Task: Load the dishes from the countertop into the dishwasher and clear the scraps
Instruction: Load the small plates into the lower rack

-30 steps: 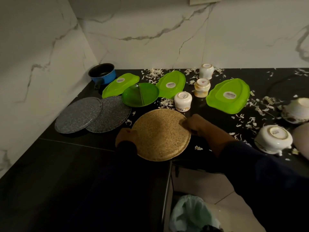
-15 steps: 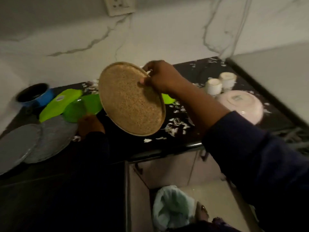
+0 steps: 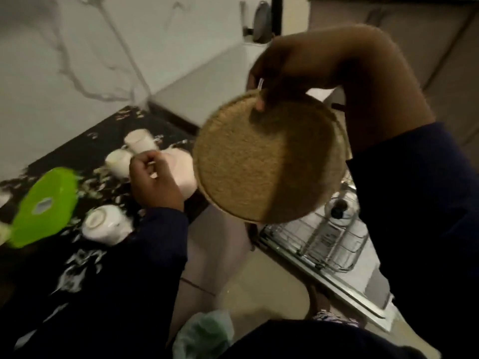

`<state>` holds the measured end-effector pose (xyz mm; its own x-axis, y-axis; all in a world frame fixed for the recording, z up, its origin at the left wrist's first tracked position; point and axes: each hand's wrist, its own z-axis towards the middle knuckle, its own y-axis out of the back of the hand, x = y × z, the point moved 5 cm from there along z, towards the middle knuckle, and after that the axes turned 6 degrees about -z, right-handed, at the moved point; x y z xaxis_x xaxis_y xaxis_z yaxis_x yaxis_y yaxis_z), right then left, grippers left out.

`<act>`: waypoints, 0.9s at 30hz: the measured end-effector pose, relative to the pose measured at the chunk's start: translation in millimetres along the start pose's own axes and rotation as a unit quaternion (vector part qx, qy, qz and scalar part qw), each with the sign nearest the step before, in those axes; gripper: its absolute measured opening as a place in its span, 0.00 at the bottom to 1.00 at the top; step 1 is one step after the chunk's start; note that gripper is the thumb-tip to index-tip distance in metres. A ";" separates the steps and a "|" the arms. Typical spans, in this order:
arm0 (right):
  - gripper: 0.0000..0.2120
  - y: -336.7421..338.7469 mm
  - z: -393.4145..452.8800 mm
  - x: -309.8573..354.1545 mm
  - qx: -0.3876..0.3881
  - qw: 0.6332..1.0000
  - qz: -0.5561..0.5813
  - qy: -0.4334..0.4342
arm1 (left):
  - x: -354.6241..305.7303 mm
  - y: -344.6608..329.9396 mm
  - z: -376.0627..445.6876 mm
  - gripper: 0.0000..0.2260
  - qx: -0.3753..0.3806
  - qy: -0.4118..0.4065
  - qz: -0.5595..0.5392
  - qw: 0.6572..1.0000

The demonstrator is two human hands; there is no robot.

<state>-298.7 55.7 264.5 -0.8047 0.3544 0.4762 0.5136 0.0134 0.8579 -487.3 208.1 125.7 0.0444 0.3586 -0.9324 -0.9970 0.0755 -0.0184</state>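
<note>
Plate: your right hand pinches the tan plate by its upper rim, held in the air above the dishwasher rack.
Left hand: your left hand is curled over the countertop; whether it holds anything cannot be told.
Progress: early, in my judgement. No loaded dish can be made out in the rack.
Outstanding: green plate, white cups and scraps remain on the counter.
Obscured: rack contents blurred; counter cut off at left.

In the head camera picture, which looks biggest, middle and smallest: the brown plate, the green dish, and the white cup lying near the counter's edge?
As they look in the head view:
1. Brown speckled plate, largest, though the right hand holds it up nearer the camera, which inflates it.
2. Green dish.
3. White cup, smallest.
</note>
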 end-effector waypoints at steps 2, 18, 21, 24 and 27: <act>0.07 9.7 -9.1 -67.6 0.029 0.998 -0.022 -0.054 | 10.0 -65.9 -34.4 0.05 0.067 0.017 -0.009 0.998; 0.11 -147.4 71.1 -445.1 -0.035 0.951 0.122 -0.281 | 182.7 -339.9 -171.8 0.08 0.336 0.205 0.156 0.906; 0.11 -201.6 99.0 -468.3 -0.059 0.946 0.145 -0.285 | 244.6 -342.4 -178.4 0.14 0.265 0.306 0.152 0.902; 0.14 -258.7 125.8 -477.1 -0.062 0.949 0.162 -0.264 | 287.9 -344.9 -183.2 0.09 0.221 0.341 0.174 0.897; 0.15 -311.9 148.8 -473.9 -0.059 0.951 0.188 -0.238 | 327.5 -342.0 -181.6 0.10 0.190 0.345 0.198 0.898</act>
<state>-33.2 22.7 -257.4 -0.3316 0.6966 0.6363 0.6790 -0.2921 0.6736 -143.4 130.7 -238.9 -0.4889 -0.2240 -0.8431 -0.8268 0.4272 0.3659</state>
